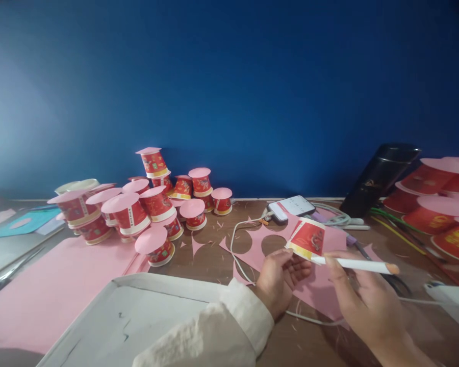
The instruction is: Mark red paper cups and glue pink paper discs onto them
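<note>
In my left hand [283,278], a small red paper cup [309,238] with a yellow and white rim is held upside down and tilted, the fingers curled at its rim. My right hand [367,295] is closed on a slim white pen-like stick [361,265] with an orange-brown end. The stick's other end meets the cup's rim. Cut pink paper [331,285] with round holes lies under both hands. On the left stand several upturned red cups [132,216], many with pink paper discs on top, some stacked.
A phone [290,208] with a white cable [233,239] lies behind my hands. A black bottle [378,178] stands by the blue wall, near more red cups [449,219]. Pink sheets [57,290] and a white board [137,311] lie at left. Paper scraps litter the table.
</note>
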{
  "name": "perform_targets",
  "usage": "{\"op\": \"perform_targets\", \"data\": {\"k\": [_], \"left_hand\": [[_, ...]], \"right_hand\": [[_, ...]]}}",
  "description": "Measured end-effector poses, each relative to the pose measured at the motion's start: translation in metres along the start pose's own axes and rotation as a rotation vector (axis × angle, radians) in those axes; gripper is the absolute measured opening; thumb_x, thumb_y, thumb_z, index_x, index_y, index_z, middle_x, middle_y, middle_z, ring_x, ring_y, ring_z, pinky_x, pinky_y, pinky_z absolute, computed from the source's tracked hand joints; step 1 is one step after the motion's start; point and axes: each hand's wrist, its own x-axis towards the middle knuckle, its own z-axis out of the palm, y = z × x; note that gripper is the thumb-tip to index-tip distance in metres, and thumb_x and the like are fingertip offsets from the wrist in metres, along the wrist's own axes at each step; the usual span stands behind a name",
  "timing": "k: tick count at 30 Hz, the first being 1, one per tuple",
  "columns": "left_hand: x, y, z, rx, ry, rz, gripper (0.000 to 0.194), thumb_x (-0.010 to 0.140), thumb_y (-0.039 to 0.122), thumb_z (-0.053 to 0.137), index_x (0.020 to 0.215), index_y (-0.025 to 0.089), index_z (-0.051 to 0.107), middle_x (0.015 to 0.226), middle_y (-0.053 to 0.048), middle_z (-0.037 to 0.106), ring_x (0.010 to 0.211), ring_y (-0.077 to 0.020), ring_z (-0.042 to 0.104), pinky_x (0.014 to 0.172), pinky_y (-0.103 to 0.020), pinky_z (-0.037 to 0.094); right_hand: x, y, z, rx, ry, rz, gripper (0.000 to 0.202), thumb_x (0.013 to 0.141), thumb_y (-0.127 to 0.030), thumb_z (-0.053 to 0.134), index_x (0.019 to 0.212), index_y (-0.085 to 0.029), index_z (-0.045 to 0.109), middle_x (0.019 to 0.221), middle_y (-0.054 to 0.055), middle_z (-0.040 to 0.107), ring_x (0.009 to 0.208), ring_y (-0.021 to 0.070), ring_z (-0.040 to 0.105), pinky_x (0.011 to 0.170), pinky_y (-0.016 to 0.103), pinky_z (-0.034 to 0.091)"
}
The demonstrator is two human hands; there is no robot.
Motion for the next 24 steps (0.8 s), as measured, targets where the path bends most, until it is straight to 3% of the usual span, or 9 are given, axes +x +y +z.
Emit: {"op": "perform_targets", "data": {"k": [15, 24], "left_hand": [[-0.0017, -0.0001, 0.0001, 0.048, -0.041, 0.051, 0.013, 0.079, 0.021, 0.066, 0.079, 0.009, 0.067, 0.07, -0.008, 0.067, 0.065, -0.0151, 0.067, 0.063, -0.024, 0.051], [-0.0019, 0.0005, 0.0009, 0.074, -0.057, 0.051, 0.016, 0.073, 0.023, 0.072, 0.078, 0.008, 0.068, 0.071, -0.008, 0.067, 0.066, -0.0165, 0.066, 0.064, -0.026, 0.05]], "right_hand": [[0.0013, -0.0029, 0.0, 0.029, 0.054, 0.008, 0.015, 0.094, -0.029, 0.054, 0.1, -0.02, 0.063, 0.086, 0.006, 0.071, 0.077, 0.0192, 0.069, 0.072, 0.03, 0.053], [0.0034, -0.0016, 0.0015, 0.055, 0.023, -0.027, 0.014, 0.093, -0.028, 0.055, 0.1, -0.02, 0.065, 0.09, 0.006, 0.072, 0.082, 0.0192, 0.07, 0.076, 0.03, 0.053]]}}
